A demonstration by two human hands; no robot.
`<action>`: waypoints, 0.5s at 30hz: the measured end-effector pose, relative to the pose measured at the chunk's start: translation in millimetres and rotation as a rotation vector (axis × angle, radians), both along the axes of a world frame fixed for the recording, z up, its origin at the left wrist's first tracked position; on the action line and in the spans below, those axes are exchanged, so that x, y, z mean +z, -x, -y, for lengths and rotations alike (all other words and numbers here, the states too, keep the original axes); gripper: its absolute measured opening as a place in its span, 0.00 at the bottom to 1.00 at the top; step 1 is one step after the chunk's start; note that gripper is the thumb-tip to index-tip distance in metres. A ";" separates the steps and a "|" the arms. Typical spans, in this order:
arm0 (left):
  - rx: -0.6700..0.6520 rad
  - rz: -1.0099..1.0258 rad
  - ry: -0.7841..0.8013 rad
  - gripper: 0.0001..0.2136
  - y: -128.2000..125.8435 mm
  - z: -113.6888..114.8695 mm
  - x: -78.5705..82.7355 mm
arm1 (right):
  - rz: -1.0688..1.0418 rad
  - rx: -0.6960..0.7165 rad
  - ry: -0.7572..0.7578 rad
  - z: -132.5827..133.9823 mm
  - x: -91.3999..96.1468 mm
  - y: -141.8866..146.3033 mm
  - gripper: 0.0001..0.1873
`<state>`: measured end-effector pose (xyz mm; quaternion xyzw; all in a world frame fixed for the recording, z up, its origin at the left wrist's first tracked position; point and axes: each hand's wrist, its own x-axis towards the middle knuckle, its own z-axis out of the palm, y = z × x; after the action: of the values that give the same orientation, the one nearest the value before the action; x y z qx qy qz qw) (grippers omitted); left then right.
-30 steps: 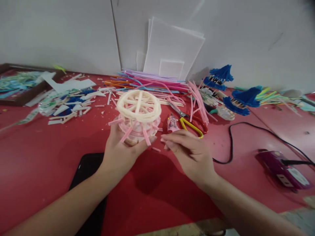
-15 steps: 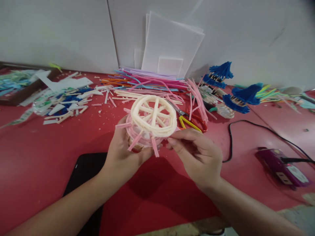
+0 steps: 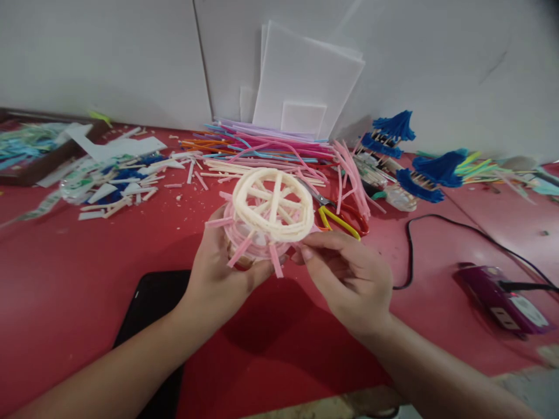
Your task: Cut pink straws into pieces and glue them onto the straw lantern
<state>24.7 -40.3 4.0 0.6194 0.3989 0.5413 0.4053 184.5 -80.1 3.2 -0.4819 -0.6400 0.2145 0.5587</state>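
A round pipe-cleaner model (image 3: 301, 224) sits in the middle, with a cream spoked wheel on top and a pink ring beneath it. Short pink pieces (image 3: 240, 250) stick out around its lower ring. My left hand (image 3: 222, 262) is wrapped round the model from the left and below, its thumb under the front. At the model's right edge, my right hand (image 3: 349, 270) is closed in a pinch, fingertips against the rim. A pink pipe-cleaner piece (image 3: 315, 228) shows just above those fingers; the grip itself is partly hidden.
Behind lie pipe cleaners (image 3: 262, 145), scissors (image 3: 338, 218) and blue-roofed models (image 3: 437, 171). White cut pieces (image 3: 113, 186) are scattered left. A black flat device (image 3: 151, 302) lies under my left forearm. A purple corded box (image 3: 502, 297) stands right, and white sheets (image 3: 305, 75) lean on the wall.
My right fingers have shifted slightly against the model's right edge. The model and my left hand have hardly moved.
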 end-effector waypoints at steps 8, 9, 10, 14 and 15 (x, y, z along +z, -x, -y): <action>-0.045 0.017 -0.020 0.26 1.9 -0.6 -2.5 | 0.121 -0.027 -0.057 1.5 4.9 0.0 0.08; -0.046 0.020 -0.021 0.26 2.1 -0.6 -3.1 | 0.127 -0.025 -0.070 1.4 5.3 0.0 0.08; -0.042 0.022 -0.020 0.26 2.3 -0.4 -3.6 | 0.132 -0.023 -0.083 1.3 5.8 0.0 0.09; -0.028 0.028 0.007 0.26 3.0 0.9 -3.8 | 0.166 -0.010 -0.115 1.0 7.8 -0.2 0.10; -0.036 0.037 0.011 0.27 3.0 1.1 -3.3 | 0.171 -0.009 -0.119 0.9 8.3 -0.3 0.10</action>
<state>21.8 -41.4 0.7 0.6141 0.3832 0.5431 0.4255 184.8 -81.0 11.5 -0.4675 -0.6948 0.1314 0.5305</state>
